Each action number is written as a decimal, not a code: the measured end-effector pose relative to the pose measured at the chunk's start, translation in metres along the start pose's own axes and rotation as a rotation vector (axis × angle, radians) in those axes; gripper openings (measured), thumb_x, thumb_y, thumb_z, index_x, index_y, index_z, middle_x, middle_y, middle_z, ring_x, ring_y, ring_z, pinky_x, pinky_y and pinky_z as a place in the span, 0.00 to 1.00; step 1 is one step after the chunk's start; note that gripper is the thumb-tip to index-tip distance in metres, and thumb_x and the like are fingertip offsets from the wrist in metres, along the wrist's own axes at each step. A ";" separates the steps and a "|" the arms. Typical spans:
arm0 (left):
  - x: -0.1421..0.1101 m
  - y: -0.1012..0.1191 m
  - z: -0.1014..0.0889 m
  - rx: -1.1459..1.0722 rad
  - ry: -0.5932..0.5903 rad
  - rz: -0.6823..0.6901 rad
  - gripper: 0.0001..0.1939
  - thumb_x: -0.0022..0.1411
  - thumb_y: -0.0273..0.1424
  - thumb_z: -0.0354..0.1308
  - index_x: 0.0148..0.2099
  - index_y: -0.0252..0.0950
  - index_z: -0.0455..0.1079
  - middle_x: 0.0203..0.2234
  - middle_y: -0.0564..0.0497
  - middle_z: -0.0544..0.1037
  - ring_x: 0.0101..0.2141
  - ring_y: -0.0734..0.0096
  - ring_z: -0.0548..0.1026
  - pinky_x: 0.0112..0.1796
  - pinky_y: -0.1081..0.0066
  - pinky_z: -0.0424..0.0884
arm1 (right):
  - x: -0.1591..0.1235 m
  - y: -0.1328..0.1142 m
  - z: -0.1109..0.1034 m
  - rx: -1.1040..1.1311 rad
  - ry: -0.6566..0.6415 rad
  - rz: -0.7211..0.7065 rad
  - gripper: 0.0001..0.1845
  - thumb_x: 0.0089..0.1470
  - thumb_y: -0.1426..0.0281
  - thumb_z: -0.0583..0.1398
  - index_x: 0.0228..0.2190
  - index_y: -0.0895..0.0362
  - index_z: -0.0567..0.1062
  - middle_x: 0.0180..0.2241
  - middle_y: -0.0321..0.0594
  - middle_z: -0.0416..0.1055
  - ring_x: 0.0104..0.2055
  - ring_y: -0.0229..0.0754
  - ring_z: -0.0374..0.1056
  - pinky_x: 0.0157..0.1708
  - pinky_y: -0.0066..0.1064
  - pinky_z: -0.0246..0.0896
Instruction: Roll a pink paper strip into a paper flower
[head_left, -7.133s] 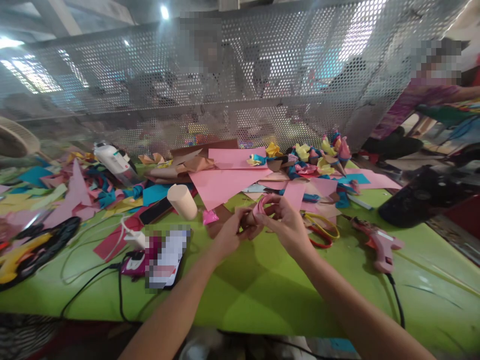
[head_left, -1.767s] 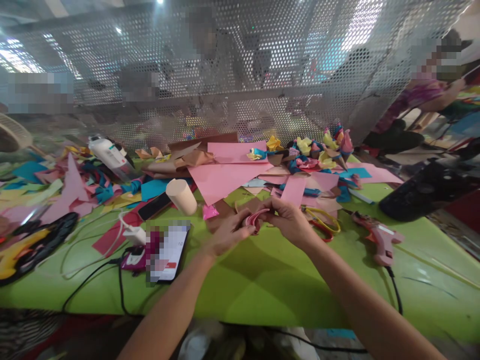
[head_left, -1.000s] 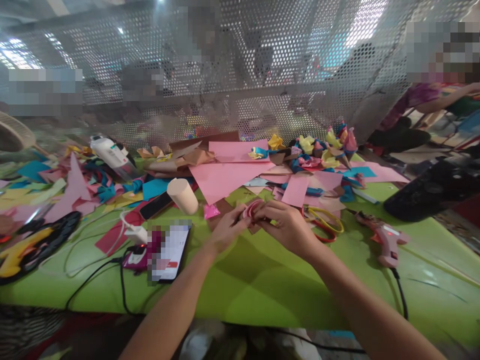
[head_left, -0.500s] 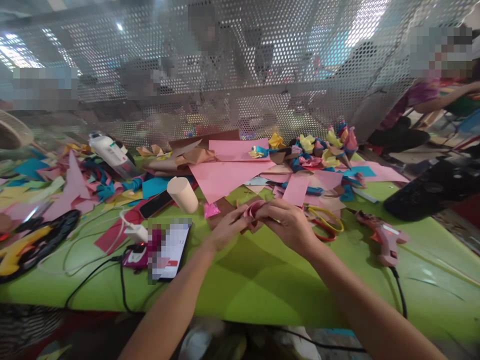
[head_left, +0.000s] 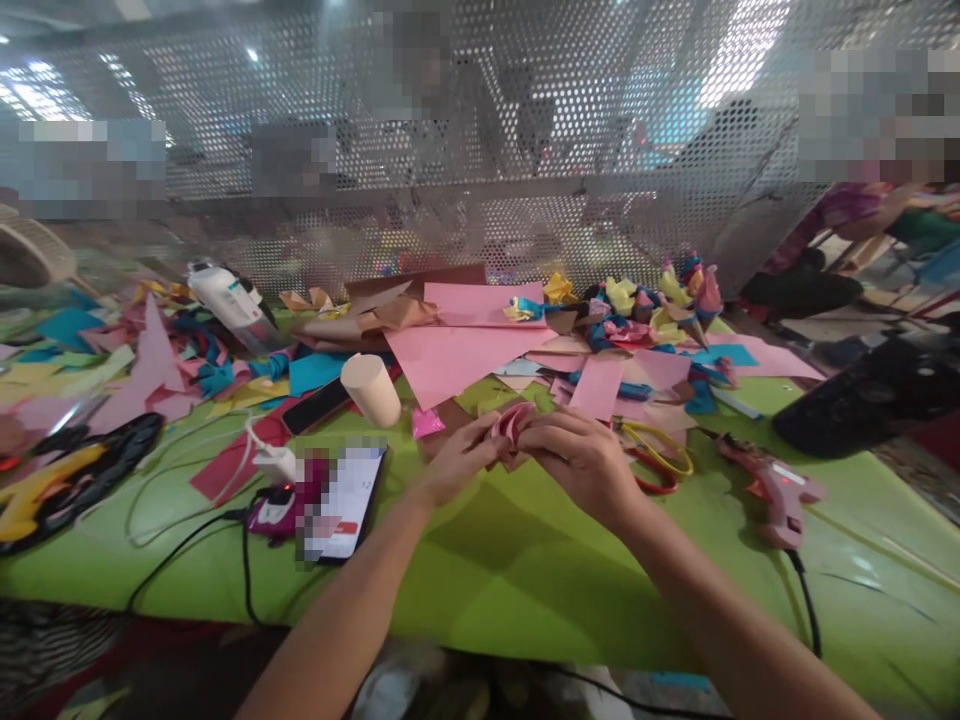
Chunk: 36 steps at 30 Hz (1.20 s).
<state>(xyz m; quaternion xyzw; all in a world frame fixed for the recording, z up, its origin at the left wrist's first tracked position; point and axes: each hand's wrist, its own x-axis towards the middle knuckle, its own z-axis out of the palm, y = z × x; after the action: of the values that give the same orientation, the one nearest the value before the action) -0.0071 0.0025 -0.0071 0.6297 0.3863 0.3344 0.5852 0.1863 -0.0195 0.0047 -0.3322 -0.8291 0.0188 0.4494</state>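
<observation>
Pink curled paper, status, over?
Left hand and right hand both on pink curled paper. Held above green table. Nothing seen between hands and paper; glue gun off to the right.

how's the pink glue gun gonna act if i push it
The pink glue gun would likely slide or pivot rather than roll, since it lies flat with its handle jutting out. Its black cord, running toward the near edge of the green table, may drag or tug. The body looks like molded plastic, so probably stiff.
</observation>
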 end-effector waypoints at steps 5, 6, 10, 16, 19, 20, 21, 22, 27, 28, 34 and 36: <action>-0.002 0.002 -0.001 0.013 -0.024 0.032 0.20 0.61 0.45 0.58 0.48 0.37 0.74 0.37 0.50 0.74 0.37 0.66 0.69 0.39 0.70 0.64 | 0.000 0.000 -0.001 0.015 0.004 -0.010 0.10 0.63 0.72 0.59 0.31 0.54 0.78 0.31 0.40 0.79 0.32 0.40 0.73 0.33 0.31 0.64; -0.002 0.001 -0.001 0.016 -0.029 0.038 0.19 0.62 0.45 0.58 0.48 0.37 0.74 0.36 0.50 0.74 0.37 0.67 0.68 0.39 0.70 0.64 | 0.000 0.000 -0.002 0.015 0.002 -0.008 0.10 0.63 0.72 0.59 0.31 0.54 0.78 0.30 0.40 0.79 0.32 0.40 0.73 0.33 0.31 0.64; -0.003 0.001 -0.002 0.018 -0.040 0.057 0.18 0.63 0.44 0.57 0.46 0.37 0.73 0.33 0.52 0.71 0.34 0.69 0.66 0.38 0.70 0.63 | 0.000 0.000 -0.002 0.041 -0.009 0.013 0.10 0.62 0.72 0.59 0.30 0.53 0.79 0.30 0.40 0.78 0.33 0.41 0.73 0.33 0.32 0.66; -0.004 0.008 0.000 0.003 -0.049 0.045 0.21 0.62 0.44 0.58 0.51 0.37 0.73 0.33 0.51 0.71 0.34 0.69 0.65 0.38 0.69 0.63 | 0.000 0.001 -0.005 0.054 -0.021 0.035 0.10 0.62 0.72 0.59 0.31 0.53 0.79 0.32 0.41 0.79 0.34 0.42 0.72 0.33 0.32 0.67; -0.005 0.012 0.000 0.009 -0.048 0.030 0.21 0.62 0.44 0.58 0.52 0.38 0.73 0.36 0.50 0.72 0.35 0.68 0.66 0.39 0.69 0.63 | 0.000 0.002 -0.006 0.053 -0.028 0.036 0.10 0.62 0.73 0.59 0.31 0.53 0.79 0.33 0.40 0.79 0.35 0.42 0.72 0.34 0.32 0.67; -0.006 0.013 0.000 0.012 -0.048 0.028 0.21 0.62 0.44 0.58 0.52 0.38 0.73 0.37 0.50 0.72 0.35 0.68 0.66 0.40 0.68 0.64 | 0.000 0.002 -0.006 0.053 -0.035 0.034 0.10 0.62 0.73 0.59 0.31 0.53 0.79 0.33 0.40 0.78 0.36 0.42 0.73 0.35 0.32 0.67; -0.006 0.014 0.000 0.014 -0.049 0.028 0.20 0.62 0.44 0.58 0.52 0.38 0.74 0.37 0.50 0.72 0.35 0.68 0.66 0.40 0.68 0.64 | 0.000 0.002 -0.006 0.053 -0.045 0.032 0.10 0.62 0.73 0.59 0.32 0.53 0.79 0.33 0.40 0.78 0.36 0.42 0.73 0.35 0.33 0.68; -0.006 0.014 0.000 0.013 -0.052 0.028 0.20 0.62 0.44 0.58 0.51 0.38 0.74 0.37 0.50 0.72 0.35 0.69 0.66 0.40 0.68 0.64 | 0.000 0.002 -0.006 0.052 -0.057 0.033 0.10 0.63 0.73 0.59 0.32 0.53 0.79 0.33 0.40 0.78 0.36 0.42 0.73 0.35 0.33 0.68; -0.005 0.010 0.001 -0.042 -0.081 0.012 0.21 0.62 0.45 0.58 0.52 0.38 0.73 0.35 0.50 0.73 0.34 0.69 0.68 0.39 0.69 0.66 | 0.003 0.000 -0.008 0.052 -0.103 0.046 0.09 0.63 0.73 0.58 0.32 0.54 0.78 0.33 0.41 0.78 0.36 0.42 0.73 0.35 0.33 0.67; -0.005 0.010 0.001 -0.047 -0.082 0.004 0.22 0.62 0.45 0.58 0.53 0.38 0.73 0.36 0.50 0.73 0.35 0.68 0.68 0.38 0.69 0.66 | 0.003 0.000 -0.008 0.050 -0.105 0.043 0.10 0.63 0.73 0.58 0.32 0.54 0.78 0.33 0.41 0.78 0.36 0.42 0.73 0.36 0.33 0.66; -0.005 0.016 0.001 0.006 -0.067 -0.014 0.24 0.61 0.43 0.58 0.55 0.38 0.73 0.37 0.48 0.75 0.36 0.67 0.69 0.39 0.69 0.67 | 0.003 0.001 -0.009 0.031 -0.116 0.014 0.11 0.62 0.75 0.57 0.32 0.54 0.79 0.34 0.42 0.78 0.35 0.42 0.72 0.36 0.34 0.65; -0.005 0.016 0.001 -0.008 -0.068 -0.015 0.24 0.60 0.44 0.59 0.55 0.39 0.74 0.38 0.48 0.75 0.37 0.67 0.70 0.40 0.69 0.68 | 0.003 0.001 -0.009 0.023 -0.113 0.006 0.11 0.62 0.75 0.57 0.32 0.55 0.78 0.34 0.42 0.78 0.34 0.42 0.72 0.35 0.34 0.65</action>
<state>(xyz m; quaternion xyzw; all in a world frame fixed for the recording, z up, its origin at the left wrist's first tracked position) -0.0071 -0.0024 0.0085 0.6353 0.3697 0.3099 0.6030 0.1925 -0.0195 0.0116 -0.3280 -0.8518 0.0485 0.4055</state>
